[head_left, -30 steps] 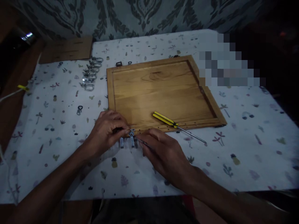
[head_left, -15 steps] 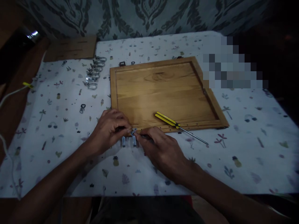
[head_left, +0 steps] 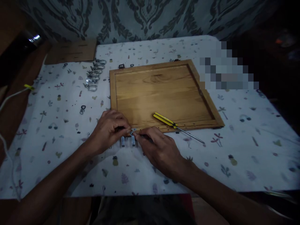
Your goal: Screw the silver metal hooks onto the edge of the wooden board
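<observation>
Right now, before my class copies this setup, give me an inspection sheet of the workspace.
Surface: white patterned tablecloth.
Job's things: wooden panel lying flat; metal fittings at its near edge; yellow-handled screwdriver across that edge.
Clutter: row of metal clasps; brown board.
Hands: left hand at the fittings, grip unclear; right hand holds a thin dark tool, partly hidden.
Cables: white cable at the left.
Surroundings: patterned backdrop behind; far right too dark to tell.

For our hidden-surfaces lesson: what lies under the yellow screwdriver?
The yellow screwdriver lies over the wooden panel, its shaft reaching past the near edge above patterned cloth. What it covers cannot be seen.
</observation>
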{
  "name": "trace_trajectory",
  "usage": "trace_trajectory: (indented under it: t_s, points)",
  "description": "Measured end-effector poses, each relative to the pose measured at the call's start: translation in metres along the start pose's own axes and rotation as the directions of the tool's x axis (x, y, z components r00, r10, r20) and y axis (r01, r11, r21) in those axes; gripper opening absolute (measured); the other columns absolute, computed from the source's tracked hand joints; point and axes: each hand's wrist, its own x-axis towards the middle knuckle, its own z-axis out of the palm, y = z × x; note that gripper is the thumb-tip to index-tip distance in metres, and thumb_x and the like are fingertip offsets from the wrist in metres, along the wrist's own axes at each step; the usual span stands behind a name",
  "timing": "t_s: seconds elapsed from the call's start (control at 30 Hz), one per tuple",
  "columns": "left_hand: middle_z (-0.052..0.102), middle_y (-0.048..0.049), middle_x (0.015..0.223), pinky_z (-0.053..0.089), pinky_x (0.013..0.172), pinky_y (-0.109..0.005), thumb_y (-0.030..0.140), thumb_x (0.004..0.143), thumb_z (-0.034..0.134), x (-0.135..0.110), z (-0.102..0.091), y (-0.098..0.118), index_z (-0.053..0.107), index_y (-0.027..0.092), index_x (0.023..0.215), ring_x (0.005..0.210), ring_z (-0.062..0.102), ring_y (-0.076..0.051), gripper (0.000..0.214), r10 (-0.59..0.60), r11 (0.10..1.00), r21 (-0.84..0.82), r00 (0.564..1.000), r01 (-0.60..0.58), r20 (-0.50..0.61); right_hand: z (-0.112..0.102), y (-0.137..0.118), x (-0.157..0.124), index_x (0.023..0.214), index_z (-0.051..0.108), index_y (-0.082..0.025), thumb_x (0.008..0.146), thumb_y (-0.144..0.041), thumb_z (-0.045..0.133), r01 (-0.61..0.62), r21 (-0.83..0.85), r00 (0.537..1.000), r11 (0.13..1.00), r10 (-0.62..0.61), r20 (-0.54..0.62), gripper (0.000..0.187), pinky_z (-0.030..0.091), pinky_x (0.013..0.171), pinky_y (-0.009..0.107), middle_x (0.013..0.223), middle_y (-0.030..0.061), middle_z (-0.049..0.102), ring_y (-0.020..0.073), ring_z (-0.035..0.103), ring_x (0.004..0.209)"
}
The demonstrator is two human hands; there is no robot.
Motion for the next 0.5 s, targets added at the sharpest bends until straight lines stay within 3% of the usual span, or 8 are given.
trace_trajectory:
  t_s: [0.27,0.37,0.43,0.5]
  points:
    - [0.076,-0.0009,0.088,0.041,0.089,-0.039,0.033,0.098,0.068,0.001,-0.002,0.0,0.073,0.023,0.081,0.088,0.065,-0.021,0.02,-0.032,0.999,-0.015,0.999,0.033,0.03,-0.009,0.003,-0.002,0.117,0.071,-0.02,0.103,-0.013,0.048,-0.004,0.091,1.0,0.996,0.001,0.027,0.027,0.057,0.071,0.028,0.101,0.0086,0.075,0.0197,0.07,0.087]
    - [0.075,-0.0015,0.087,0.041,0.088,-0.038,0.032,0.098,0.068,0.0,0.0,0.0,0.073,0.023,0.08,0.088,0.064,-0.021,0.02,-0.034,0.998,-0.046,0.999,0.035,0.017,-0.025,0.015,-0.008,0.128,0.069,-0.022,0.103,-0.018,0.05,-0.202,0.052,0.977,0.978,0.205,-0.055,0.031,0.056,0.067,0.029,0.106,0.0097,0.073,0.0198,0.071,0.083]
    - [0.074,-0.0015,0.085,0.041,0.088,-0.038,0.031,0.098,0.067,0.0,0.001,-0.001,0.073,0.023,0.08,0.086,0.063,-0.021,0.021,-0.031,0.997,-0.066,0.999,0.031,0.008,-0.036,0.03,-0.014,0.132,0.066,-0.021,0.1,-0.027,0.059,-0.421,-0.071,0.904,0.904,0.412,-0.115,0.034,0.05,0.055,0.03,0.11,0.0113,0.071,0.0203,0.069,0.076]
    - [0.074,-0.001,0.084,0.041,0.088,-0.038,0.031,0.098,0.067,0.0,0.001,-0.001,0.073,0.023,0.079,0.085,0.063,-0.021,0.022,-0.026,0.997,-0.075,1.0,0.026,0.009,-0.043,0.046,-0.019,0.127,0.069,-0.018,0.096,-0.035,0.064,-0.474,-0.197,0.88,0.858,0.472,-0.061,0.035,0.046,0.05,0.031,0.111,0.0134,0.07,0.0229,0.068,0.074]
